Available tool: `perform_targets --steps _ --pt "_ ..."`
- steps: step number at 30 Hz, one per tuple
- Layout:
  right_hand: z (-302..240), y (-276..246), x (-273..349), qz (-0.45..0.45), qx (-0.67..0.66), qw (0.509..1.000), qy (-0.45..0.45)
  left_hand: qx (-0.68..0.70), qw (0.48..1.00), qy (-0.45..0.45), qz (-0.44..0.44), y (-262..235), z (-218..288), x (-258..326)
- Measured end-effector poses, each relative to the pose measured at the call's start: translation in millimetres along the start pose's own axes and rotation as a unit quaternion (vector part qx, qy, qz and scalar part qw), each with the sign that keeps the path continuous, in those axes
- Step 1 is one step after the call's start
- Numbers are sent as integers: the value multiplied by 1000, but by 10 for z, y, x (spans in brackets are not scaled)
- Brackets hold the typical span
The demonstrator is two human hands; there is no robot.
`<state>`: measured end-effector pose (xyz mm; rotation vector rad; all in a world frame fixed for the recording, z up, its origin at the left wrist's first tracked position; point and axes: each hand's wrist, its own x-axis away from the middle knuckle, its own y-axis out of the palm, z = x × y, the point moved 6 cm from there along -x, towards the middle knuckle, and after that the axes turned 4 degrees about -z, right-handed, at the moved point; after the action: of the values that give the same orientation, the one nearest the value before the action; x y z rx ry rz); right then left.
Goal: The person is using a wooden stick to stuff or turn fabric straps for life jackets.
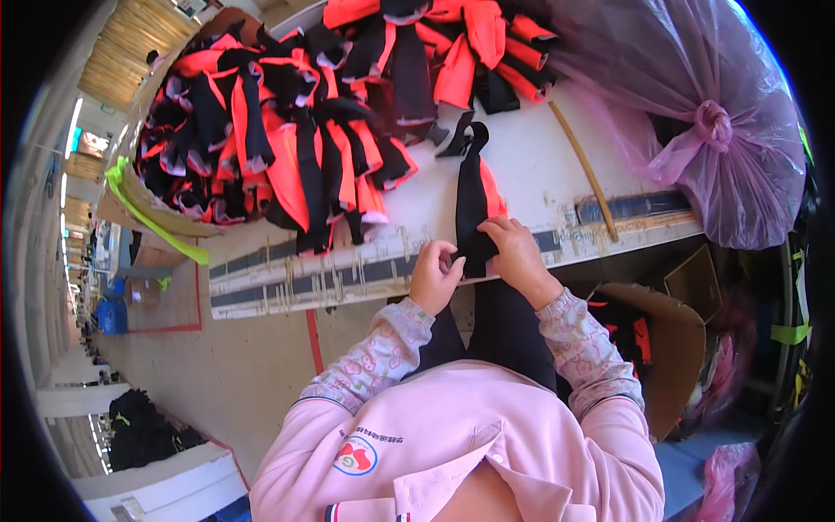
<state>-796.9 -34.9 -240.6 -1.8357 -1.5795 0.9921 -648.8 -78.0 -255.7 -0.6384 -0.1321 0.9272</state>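
A black and neon-orange fabric strip (pixel 472 196) lies lengthwise at the table's near edge, its far end curled over. My left hand (pixel 436 277) pinches the strip's near end from the left, thumb and fingers closed. From the right, my right hand (pixel 517 252) grips the strip's other side, fingers bent over the cloth. Just beyond the strip's curled end is a small dark loop of cloth (pixel 456 139). A large heap of similar black and orange fabric pieces (pixel 287 165) covers the table's far left and middle.
A wooden stick (pixel 583 170) lies on the white table (pixel 539 174), right of the strip. A knotted, translucent purple plastic bag (pixel 739 148) bulges over the right side. Below the table at right stands an open cardboard box (pixel 674 348) with orange and black pieces inside.
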Motion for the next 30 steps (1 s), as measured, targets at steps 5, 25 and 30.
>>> perform_targets --steps 5,25,30 --pt "-89 40 212 45 -73 996 30 183 963 -185 -72 271 -381 632" --pt "-187 195 464 -37 -99 986 127 475 760 -444 11 670 -621 757" --pt "-183 291 505 11 -166 979 121 440 761 -471 66 703 -599 916"
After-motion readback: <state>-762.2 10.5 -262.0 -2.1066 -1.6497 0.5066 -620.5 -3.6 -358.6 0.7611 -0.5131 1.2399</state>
